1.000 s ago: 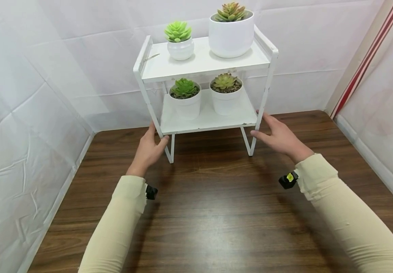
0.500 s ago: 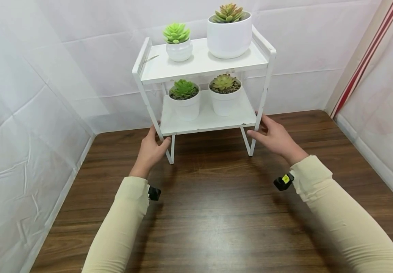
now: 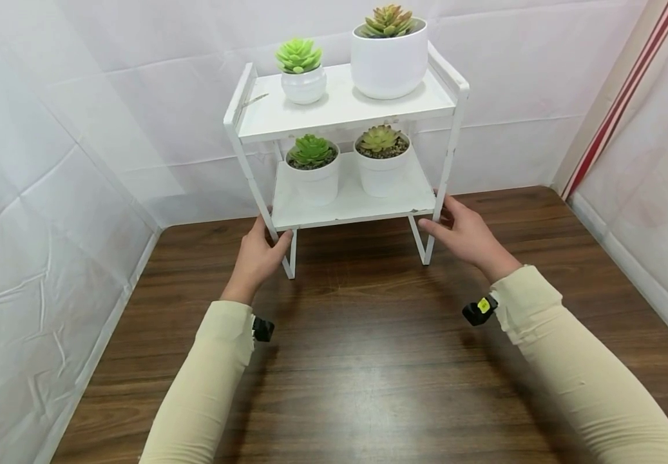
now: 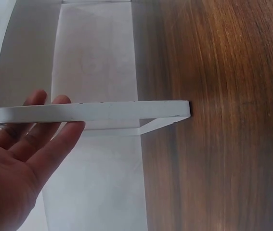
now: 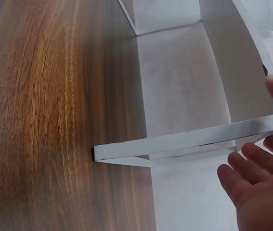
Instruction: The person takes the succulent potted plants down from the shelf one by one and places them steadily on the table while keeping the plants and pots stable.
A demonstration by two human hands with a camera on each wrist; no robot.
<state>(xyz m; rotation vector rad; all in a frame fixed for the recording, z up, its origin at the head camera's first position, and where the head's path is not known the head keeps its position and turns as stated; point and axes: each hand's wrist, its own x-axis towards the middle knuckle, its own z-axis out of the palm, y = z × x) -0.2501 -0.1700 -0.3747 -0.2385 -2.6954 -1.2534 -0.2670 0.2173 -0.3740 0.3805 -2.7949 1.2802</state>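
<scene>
A white two-tier plant stand [image 3: 338, 96] stands on the brown wooden table. Its left side is gripped low by my left hand [image 3: 255, 261], thumb across the front leg and fingers behind. In the left wrist view, fingertips [image 4: 61, 99] reach past the leg [image 4: 126, 110]. My right hand [image 3: 473, 238] holds the opposite side, its thumb over the right front leg [image 3: 448, 161]. The right wrist view has the fingers [image 5: 232, 180] just outside that leg, with the thumb at the lower shelf's edge. The stand partly hides the far fingers in the head view.
On top sit a small potted succulent [image 3: 303, 85] and a larger white pot [image 3: 388, 67]. Two more potted succulents [image 3: 317, 180] fill the lower shelf. White sheeting [image 3: 154, 129] hangs behind and at both sides; the table [image 3: 357, 361] extends in front.
My right hand has shifted slightly left, its thumb reaching farther across the leg. The left hand has edged right, its thumb now farther over its leg. The stand stays nearly in place.
</scene>
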